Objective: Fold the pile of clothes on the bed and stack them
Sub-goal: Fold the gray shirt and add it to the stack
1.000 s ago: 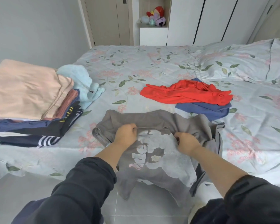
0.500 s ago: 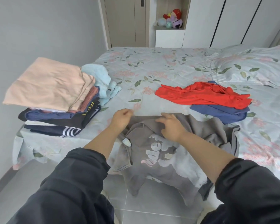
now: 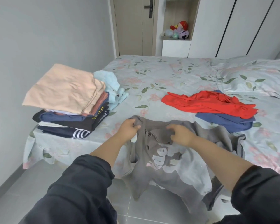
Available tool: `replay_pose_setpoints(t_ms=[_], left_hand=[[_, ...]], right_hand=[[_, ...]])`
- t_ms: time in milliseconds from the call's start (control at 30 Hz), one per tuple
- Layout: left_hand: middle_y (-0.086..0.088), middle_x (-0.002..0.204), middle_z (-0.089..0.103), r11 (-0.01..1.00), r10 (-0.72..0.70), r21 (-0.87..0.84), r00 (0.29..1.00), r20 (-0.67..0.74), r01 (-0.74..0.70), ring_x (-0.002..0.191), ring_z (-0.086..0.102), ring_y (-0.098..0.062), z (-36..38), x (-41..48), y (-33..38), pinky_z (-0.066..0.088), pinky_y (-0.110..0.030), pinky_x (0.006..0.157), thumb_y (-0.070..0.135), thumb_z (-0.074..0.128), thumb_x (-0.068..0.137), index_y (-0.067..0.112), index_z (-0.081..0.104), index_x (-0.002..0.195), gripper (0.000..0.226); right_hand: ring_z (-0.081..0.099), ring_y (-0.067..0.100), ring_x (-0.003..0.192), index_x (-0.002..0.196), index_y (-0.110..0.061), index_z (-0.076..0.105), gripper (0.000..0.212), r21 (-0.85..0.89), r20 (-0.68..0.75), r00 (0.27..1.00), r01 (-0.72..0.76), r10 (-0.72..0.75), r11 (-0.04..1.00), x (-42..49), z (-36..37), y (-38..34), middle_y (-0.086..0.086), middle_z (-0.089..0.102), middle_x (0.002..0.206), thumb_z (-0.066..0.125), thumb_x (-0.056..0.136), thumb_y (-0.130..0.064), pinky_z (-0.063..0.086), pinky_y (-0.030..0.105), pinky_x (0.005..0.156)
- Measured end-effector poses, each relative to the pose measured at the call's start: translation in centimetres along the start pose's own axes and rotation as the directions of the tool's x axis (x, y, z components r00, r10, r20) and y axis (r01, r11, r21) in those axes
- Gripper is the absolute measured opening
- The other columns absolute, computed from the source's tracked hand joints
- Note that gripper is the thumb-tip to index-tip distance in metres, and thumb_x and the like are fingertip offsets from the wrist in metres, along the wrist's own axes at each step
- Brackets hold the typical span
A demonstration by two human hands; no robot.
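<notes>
Head: L hand (image 3: 129, 128) fisted on grey sweatshirt (image 3: 176, 168), R hand (image 3: 182, 135) prob. pinching it

1. Left hand (image 3: 130, 127), at the centre of the frame: fingers curled, pinching a bunched edge of the grey sweatshirt (image 3: 176, 168).
2. Right hand (image 3: 182, 134), just to its right: knuckles up, fingers hooked down into the same cloth.
3. Bare forearms (image 3: 110, 151) rise from the lower corners, with dark sleeves (image 3: 81, 183) bunched near the elbows.
</notes>
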State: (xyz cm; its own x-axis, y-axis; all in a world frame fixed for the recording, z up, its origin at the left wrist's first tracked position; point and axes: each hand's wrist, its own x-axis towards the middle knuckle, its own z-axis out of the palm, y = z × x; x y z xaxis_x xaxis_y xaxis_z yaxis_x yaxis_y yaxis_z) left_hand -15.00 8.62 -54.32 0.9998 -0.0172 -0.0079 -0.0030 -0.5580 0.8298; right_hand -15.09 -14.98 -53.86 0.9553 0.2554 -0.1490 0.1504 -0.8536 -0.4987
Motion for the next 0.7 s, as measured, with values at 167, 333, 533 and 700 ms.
replay_pose_setpoints(t_ms=[167, 333, 533, 700], left_hand=[[-0.006, 0.099, 0.066, 0.964, 0.252, -0.146, 0.942, 0.220, -0.223, 0.091, 0.060, -0.015, -2.9, 0.0, 8.4, 0.047, -0.031, 0.088, 0.002, 0.046, 0.098, 0.008, 0.061, 0.103, 0.017], [0.006, 0.086, 0.063, 0.933, 0.354, -0.112, 0.814, 0.461, -0.342, 0.074, 0.060, -0.002, -5.4, -0.5, 16.6, 0.048, -0.017, 0.074, -0.004, 0.047, 0.096, 0.011, 0.062, 0.097, 0.021], [0.007, 0.076, 0.068, 0.938, 0.328, -0.048, 0.833, 0.446, -0.344, 0.067, 0.064, -0.002, -7.2, -0.8, 21.3, 0.052, -0.017, 0.068, -0.001, 0.050, 0.095, 0.010, 0.067, 0.091, 0.021], [0.002, 0.077, 0.069, 0.915, 0.355, 0.021, 0.825, 0.439, -0.404, 0.068, 0.064, -0.007, -7.9, -2.1, 25.4, 0.052, -0.021, 0.067, 0.000, 0.053, 0.094, 0.014, 0.067, 0.082, 0.023]], right_hand=[[0.033, 0.020, 0.137, 0.149, -0.021, 0.025, 0.080, 0.502, -0.056, 0.991, 0.134, -0.123, 0.854, 0.0, -7.8, -4.0, 0.005, 0.028, 0.153, 0.052, 0.084, 0.016, 0.039, 0.031, 0.102], [0.050, 0.021, 0.122, 0.136, -0.016, 0.042, 0.076, 0.742, 0.095, 0.924, 0.184, -0.372, 0.645, -0.5, -12.9, -6.4, 0.006, 0.053, 0.131, 0.041, 0.077, 0.031, 0.039, 0.037, 0.099], [0.066, 0.019, 0.082, 0.101, 0.002, 0.058, 0.032, 0.771, 0.136, 0.930, 0.117, -0.342, 0.626, -2.4, -16.1, -5.6, 0.009, 0.069, 0.087, 0.061, 0.070, 0.005, 0.050, 0.032, 0.085], [0.062, 0.025, 0.105, 0.122, -0.003, 0.055, 0.051, 0.816, 0.110, 0.916, 0.139, -0.386, 0.562, -5.1, -18.7, -6.3, 0.014, 0.064, 0.111, 0.055, 0.077, 0.020, 0.046, 0.036, 0.098]])
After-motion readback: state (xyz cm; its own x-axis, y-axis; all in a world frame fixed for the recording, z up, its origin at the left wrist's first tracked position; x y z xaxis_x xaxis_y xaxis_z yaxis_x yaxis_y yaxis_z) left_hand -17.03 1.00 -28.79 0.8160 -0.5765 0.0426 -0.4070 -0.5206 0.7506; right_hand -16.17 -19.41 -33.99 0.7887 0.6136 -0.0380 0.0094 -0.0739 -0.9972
